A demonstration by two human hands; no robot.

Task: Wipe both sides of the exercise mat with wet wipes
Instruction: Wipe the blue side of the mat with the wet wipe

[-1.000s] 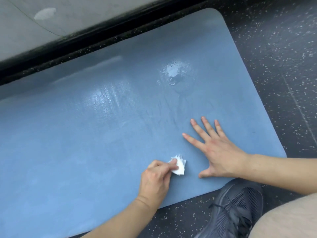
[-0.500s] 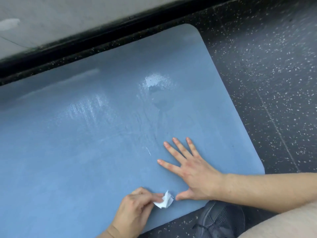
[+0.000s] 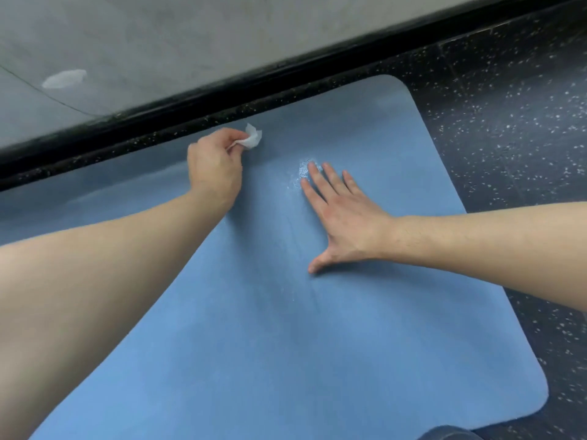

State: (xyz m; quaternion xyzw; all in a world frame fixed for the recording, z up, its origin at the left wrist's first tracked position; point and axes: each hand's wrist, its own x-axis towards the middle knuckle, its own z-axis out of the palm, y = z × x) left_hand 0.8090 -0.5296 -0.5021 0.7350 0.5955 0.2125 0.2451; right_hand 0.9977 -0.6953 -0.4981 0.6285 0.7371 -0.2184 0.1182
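Mid-wipe on the upper face of the blue mat (image 3: 286,344), which lies flat on the floor. My left hand (image 3: 212,166) pinches a crumpled wet wipe (image 3: 251,139) at the far edge. My right hand (image 3: 343,214) lies flat, fingers spread, tips on a wet patch (image 3: 301,173). Next I'd drag the wipe toward me; flipping the mat comes later, I reckon.

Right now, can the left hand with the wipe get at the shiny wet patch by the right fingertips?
Probably yes: the left hand holds the wipe close beside the wet patch, bare mat between; only the right hand's fingertips overlap it.
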